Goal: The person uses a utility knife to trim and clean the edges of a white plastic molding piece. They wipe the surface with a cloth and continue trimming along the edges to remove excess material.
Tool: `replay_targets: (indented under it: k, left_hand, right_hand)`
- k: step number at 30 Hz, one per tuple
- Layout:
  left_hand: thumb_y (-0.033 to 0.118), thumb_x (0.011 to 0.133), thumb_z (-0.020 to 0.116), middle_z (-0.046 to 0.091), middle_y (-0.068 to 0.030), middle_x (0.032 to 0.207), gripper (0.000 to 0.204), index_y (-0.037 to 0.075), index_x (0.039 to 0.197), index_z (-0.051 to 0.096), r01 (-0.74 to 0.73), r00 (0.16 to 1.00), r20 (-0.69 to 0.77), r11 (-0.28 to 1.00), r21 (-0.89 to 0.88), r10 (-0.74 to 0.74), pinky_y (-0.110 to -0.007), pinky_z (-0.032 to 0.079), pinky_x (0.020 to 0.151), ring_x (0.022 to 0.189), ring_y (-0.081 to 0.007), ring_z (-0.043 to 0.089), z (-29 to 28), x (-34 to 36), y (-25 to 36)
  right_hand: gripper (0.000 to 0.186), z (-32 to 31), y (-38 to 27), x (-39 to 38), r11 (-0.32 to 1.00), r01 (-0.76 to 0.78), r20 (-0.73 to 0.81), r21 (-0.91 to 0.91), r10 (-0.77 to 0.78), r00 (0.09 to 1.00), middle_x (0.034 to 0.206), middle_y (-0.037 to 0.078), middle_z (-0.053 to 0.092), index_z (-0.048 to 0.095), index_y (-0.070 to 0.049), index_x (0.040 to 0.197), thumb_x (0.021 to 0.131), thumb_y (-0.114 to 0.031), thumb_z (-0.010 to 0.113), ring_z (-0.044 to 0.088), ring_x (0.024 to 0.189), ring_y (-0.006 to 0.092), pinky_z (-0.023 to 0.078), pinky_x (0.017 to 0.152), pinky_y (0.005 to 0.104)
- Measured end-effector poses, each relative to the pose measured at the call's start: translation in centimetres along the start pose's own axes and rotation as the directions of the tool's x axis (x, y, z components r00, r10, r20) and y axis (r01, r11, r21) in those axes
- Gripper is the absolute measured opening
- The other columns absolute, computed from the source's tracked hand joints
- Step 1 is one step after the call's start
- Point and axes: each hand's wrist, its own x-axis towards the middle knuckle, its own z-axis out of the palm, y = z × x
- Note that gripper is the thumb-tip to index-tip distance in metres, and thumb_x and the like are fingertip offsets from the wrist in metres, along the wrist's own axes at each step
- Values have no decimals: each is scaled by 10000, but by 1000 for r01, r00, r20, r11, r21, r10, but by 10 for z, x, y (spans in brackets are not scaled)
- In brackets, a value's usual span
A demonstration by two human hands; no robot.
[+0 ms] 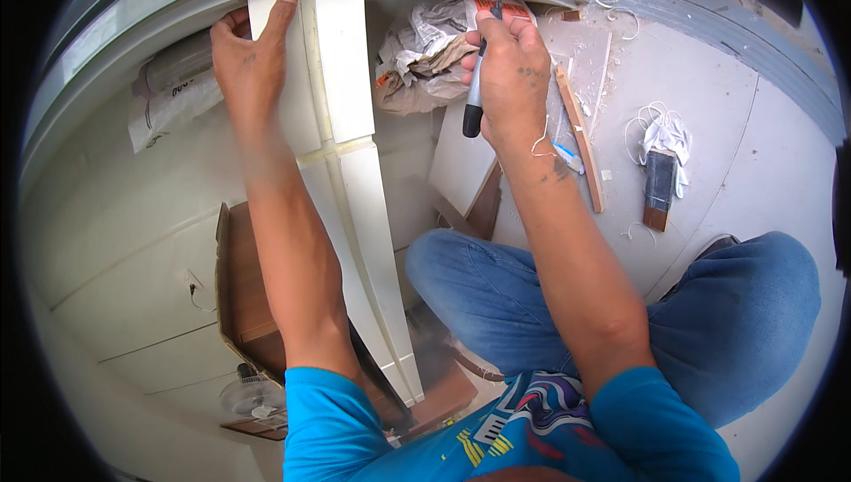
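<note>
My left hand [248, 61] is closed on the top end of a white panel [300, 83], thumb on its face and fingers curled round its left edge. Alongside it runs a narrower white strip [344, 57], with a yellowish seam between the two. In my right hand [512, 74] is a slim hand tool [475, 101] with a grey and black handle. Its thin metal tip points up and away, clear of the panel; the exact kind is hard to make out. Crumpled paper and plastic wrapping [425, 61] lies just left of that hand.
On the floor at right are a wooden strip [581, 141], a blue-and-white tube-like item [567, 158], and a dark-wrapped block [659, 185] with white cloth. A grey metal track [736, 48] curves along the far side. A fan [253, 392] stands at lower left.
</note>
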Motion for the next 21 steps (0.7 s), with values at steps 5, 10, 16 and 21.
replay_targets:
  k: [5,10,16,21]
  left_hand:
    - [514,753,918,654,-251,1253,942,-131,1330,547,7,997,81,1000,-18,-5,-401,470,1065,1181,-308,636,-1,1,-5]
    - [429,795,908,636,-227,1278,876,-103,1372,519,51,988,145,998,21,-53,-395,470,1064,1211,-292,609,-17,-21,-11]
    - [295,829,885,618,-216,1324,856,-80,1465,452,161,972,183,984,-73,-145,-407,420,1119,1242,-274,591,-19,-53,2]
    - [356,820,904,623,-206,1321,851,-62,1440,499,212,971,130,973,-93,-199,-405,406,1138,1260,-275,583,-13,-47,5]
  right_hand:
    - [348,-4,4,7,1000,3,-1,-26,-3,1000,946,88,666,572,8,1195,995,-256,678,622,683,126,523,583,284]
    - [401,-8,-4,21,997,51,-71,52,-48,996,908,114,702,556,67,1195,949,-212,709,613,637,127,487,573,278]
    - [477,-20,-17,42,998,56,-144,4,-55,988,979,134,702,552,75,1267,950,-241,716,660,757,168,546,686,293]
    - [448,-28,-15,57,968,176,-200,-178,-211,957,967,149,730,580,68,1231,942,-243,725,697,812,207,561,744,345]
